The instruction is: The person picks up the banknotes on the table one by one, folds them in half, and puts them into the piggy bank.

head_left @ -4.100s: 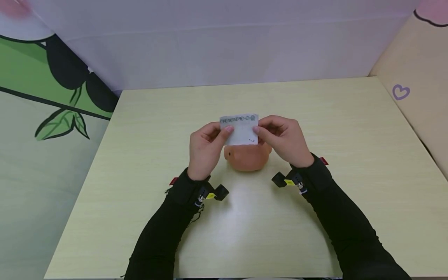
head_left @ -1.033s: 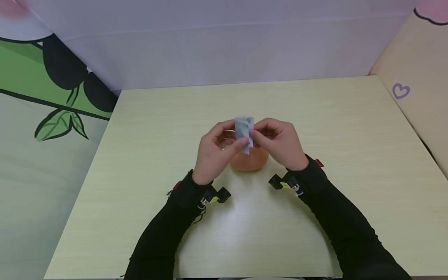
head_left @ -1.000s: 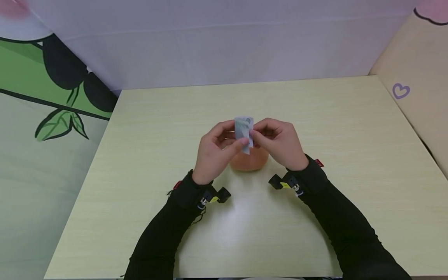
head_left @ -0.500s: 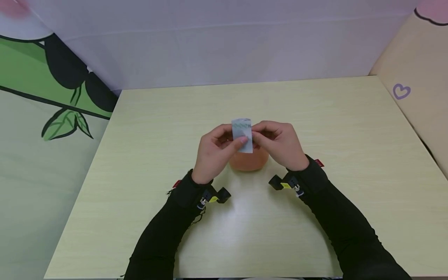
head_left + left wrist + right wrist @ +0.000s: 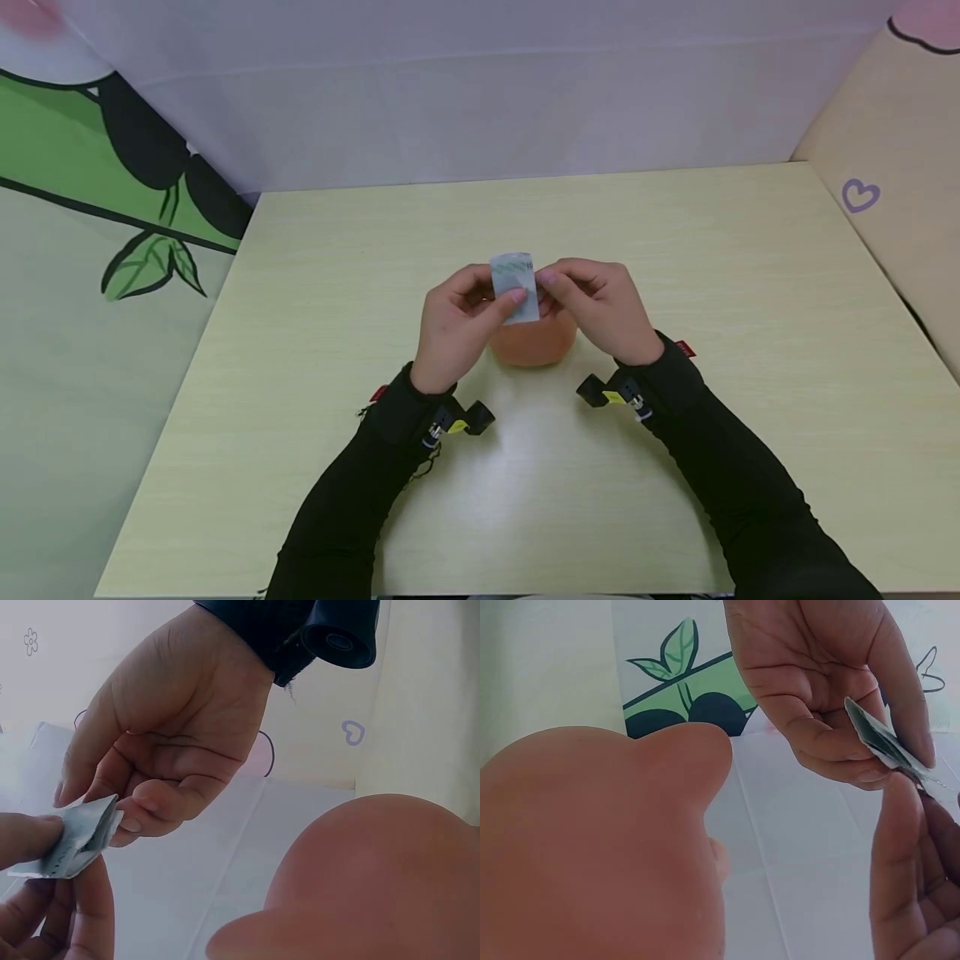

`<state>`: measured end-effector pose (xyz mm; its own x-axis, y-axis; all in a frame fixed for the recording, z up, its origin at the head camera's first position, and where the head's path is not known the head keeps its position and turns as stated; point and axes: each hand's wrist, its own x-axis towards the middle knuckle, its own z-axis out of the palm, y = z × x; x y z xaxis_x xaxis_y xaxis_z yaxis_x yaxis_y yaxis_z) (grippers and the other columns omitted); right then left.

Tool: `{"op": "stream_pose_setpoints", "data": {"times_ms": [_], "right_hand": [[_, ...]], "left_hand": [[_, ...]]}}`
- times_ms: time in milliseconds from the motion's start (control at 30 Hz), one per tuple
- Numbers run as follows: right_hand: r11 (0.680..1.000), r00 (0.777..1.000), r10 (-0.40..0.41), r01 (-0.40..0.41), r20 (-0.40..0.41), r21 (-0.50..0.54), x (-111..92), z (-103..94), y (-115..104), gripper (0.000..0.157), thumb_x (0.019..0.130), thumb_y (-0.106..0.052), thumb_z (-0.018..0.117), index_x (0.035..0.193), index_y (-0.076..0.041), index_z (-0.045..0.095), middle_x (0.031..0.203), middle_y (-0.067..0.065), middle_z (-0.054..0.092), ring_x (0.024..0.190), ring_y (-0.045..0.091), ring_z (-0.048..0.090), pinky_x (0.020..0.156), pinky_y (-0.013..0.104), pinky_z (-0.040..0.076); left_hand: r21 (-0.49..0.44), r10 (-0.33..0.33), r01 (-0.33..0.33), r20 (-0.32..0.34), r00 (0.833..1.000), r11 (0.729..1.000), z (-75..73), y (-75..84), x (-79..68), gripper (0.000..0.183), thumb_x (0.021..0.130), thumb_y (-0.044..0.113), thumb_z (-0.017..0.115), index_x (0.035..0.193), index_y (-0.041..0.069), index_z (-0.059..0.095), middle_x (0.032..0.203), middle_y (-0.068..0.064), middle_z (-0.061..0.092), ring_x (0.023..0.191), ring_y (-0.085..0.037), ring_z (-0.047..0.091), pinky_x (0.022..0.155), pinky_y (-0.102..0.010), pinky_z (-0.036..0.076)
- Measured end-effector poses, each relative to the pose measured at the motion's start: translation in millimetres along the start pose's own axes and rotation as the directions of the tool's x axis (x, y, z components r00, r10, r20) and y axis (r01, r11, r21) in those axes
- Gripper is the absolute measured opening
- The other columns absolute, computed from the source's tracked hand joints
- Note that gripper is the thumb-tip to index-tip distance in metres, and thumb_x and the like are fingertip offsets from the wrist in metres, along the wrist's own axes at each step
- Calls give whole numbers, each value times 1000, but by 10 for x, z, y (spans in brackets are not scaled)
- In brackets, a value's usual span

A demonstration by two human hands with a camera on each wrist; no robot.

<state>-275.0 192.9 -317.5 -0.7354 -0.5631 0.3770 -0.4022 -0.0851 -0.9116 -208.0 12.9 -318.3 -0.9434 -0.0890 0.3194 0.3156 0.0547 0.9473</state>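
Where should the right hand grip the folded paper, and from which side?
Likely the right edge of the folded paper, pinched by the right hand from the right: the left hand holds it from the left. It is thin and its layers gape, so all should be caught together.

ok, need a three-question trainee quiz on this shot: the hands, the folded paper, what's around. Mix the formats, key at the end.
1. In the head view, which hand's thumb lies on the front of the folded paper?

2. True or false: in the head view, the folded paper covers part of the orange-pink rounded object.

3. What colour are the person's sleeves?
A) white
B) black
C) green

Key:
1. The left hand.
2. True; the object's lower part shows below the paper.
3. B.
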Motion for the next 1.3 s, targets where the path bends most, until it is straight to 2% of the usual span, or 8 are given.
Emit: {"op": "stream_pose_setpoints", "data": {"times_ms": [367,800,1133,1300], "right_hand": [[999,999,30,-30,-11,-18,-9,-3,-2,14,94,-6,64,100,5,70,81,-8,68,67,19,65,66,24,56],[999,999,44,-44,-3,28,-6,-5,9,11,93,-2,64,98,6,68,79,-4,67,66,15,63,64,26,55],[997,999,54,-54,1,57,-12,-9,15,11,93,-4,64,96,6,68,76,-2,66,64,14,62,63,25,55],[998,999,27,-25,-41,60,-18,-20,12,10,93,-2,63,95,7,67,76,-3,65,63,14,62,61,25,55]], "left_hand": [[2,-9,9,-6,1000,1000,14,-2,-8,22,87,-3,70,107,-8,65,101,-20,66,83,-13,64,75,-21,56],[-10,-3,3,4,1000,1000,5,-12,-3,19,85,-4,71,103,-9,65,92,-4,69,79,-11,64,73,-22,55],[-14,-12,12,14,1000,1000,-8,-47,1,20,86,0,72,103,-9,66,89,3,69,78,-11,65,73,-22,55],[-5,-25,25,22,999,1000,-8,-42,3,21,87,0,71,106,-7,67,94,-5,70,81,-12,65,73,-23,55]]}}
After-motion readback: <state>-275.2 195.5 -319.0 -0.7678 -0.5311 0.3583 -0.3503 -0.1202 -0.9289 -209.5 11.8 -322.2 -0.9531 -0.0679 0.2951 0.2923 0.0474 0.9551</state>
